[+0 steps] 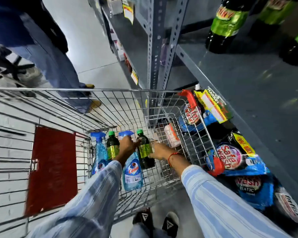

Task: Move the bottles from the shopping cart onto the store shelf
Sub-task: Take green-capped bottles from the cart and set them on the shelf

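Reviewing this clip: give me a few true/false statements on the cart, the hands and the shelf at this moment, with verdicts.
1. Four bottles are in the shopping cart. True: two blue spray bottles, two dark green-capped bottles.
2. The left hand is outside the cart. False: it reaches in among the bottles.
3. The right hand touches a dark bottle's label. True.
4. The shelf is bare. False: dark green-labelled bottles already stand on it.
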Demonstrator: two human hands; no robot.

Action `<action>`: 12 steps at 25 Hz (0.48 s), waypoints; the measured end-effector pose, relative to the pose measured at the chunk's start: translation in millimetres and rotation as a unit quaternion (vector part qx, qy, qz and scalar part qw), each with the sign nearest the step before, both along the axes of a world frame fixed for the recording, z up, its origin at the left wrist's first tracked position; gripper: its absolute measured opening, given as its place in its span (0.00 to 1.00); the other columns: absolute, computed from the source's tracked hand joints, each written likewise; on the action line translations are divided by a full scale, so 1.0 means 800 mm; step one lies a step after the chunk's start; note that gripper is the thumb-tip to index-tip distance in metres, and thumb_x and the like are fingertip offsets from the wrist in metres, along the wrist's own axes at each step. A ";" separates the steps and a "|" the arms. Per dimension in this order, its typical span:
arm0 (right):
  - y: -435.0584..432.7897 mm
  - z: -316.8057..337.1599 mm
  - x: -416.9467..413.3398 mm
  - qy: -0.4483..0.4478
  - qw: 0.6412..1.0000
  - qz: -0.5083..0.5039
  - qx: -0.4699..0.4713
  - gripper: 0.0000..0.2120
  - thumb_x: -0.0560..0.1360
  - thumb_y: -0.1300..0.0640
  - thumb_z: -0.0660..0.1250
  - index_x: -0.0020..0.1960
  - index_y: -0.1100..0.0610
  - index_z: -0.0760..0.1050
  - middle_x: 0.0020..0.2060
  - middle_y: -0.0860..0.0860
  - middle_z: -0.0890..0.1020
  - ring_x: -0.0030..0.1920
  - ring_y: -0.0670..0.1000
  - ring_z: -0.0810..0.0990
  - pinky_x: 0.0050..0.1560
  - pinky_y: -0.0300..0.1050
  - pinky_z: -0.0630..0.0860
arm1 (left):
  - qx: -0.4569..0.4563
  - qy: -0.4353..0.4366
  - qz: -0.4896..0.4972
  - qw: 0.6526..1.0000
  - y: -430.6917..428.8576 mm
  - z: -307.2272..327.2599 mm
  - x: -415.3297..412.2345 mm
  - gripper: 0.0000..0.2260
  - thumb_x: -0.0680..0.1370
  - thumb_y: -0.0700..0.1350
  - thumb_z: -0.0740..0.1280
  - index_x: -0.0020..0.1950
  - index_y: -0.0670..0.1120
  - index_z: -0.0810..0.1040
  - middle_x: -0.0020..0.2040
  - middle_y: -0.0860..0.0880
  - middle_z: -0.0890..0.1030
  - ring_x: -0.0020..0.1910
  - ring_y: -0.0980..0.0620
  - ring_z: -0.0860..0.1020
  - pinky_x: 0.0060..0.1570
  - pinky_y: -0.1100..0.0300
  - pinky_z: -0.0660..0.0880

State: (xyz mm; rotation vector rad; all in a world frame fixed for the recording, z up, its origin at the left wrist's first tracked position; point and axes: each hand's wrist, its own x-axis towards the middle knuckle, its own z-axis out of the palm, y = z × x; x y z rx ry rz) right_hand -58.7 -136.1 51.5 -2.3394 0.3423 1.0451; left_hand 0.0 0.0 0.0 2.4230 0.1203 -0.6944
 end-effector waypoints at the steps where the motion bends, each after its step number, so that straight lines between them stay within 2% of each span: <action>1: 0.003 -0.016 0.005 0.041 0.999 0.033 -0.006 0.17 0.76 0.55 0.63 0.61 0.63 0.70 0.63 0.63 0.74 0.62 0.62 0.74 0.62 0.52 0.72 | -0.003 0.009 0.004 1.000 -0.005 -0.009 0.003 0.22 0.73 0.56 0.67 0.29 0.45 0.61 0.30 0.45 0.69 0.39 0.46 0.71 0.36 0.54 0.63; 5: -0.001 -0.078 0.023 0.120 0.986 0.111 -0.039 0.15 0.76 0.56 0.62 0.59 0.63 0.73 0.63 0.61 0.76 0.57 0.60 0.77 0.62 0.53 0.73 | -0.021 0.053 0.031 0.998 -0.037 -0.044 0.024 0.21 0.72 0.56 0.68 0.31 0.42 0.66 0.41 0.34 0.76 0.43 0.41 0.77 0.43 0.48 0.74; 7: -0.004 -0.104 0.026 0.144 0.982 0.121 -0.038 0.17 0.77 0.57 0.59 0.63 0.64 0.69 0.65 0.62 0.72 0.62 0.62 0.74 0.64 0.56 0.71 | -0.026 0.056 0.026 0.998 -0.048 -0.068 0.029 0.22 0.70 0.57 0.70 0.29 0.43 0.66 0.39 0.37 0.78 0.41 0.43 0.77 0.40 0.52 0.74; 9: -0.003 -0.121 0.029 0.161 0.979 0.118 -0.036 0.17 0.77 0.58 0.57 0.64 0.62 0.68 0.64 0.61 0.72 0.62 0.62 0.73 0.62 0.56 0.71 | -0.025 0.063 0.030 0.997 -0.053 -0.082 0.028 0.23 0.66 0.62 0.71 0.37 0.41 0.75 0.43 0.41 0.81 0.42 0.44 0.79 0.42 0.56 0.77; 11: -0.010 -0.123 0.029 0.155 0.984 0.088 -0.015 0.16 0.76 0.56 0.60 0.63 0.59 0.70 0.60 0.60 0.76 0.55 0.59 0.77 0.56 0.52 0.73 | -0.003 0.050 0.026 0.998 -0.059 -0.090 0.028 0.25 0.65 0.61 0.72 0.47 0.41 0.78 0.47 0.41 0.81 0.47 0.43 0.80 0.45 0.55 0.77; 12: -0.011 -0.132 0.028 0.158 0.984 0.076 -0.015 0.17 0.76 0.55 0.61 0.63 0.59 0.70 0.58 0.60 0.78 0.50 0.55 0.77 0.53 0.47 0.73 | 0.005 0.049 0.022 0.999 -0.060 -0.090 0.028 0.24 0.65 0.59 0.73 0.49 0.40 0.78 0.48 0.41 0.81 0.47 0.43 0.80 0.45 0.55 0.77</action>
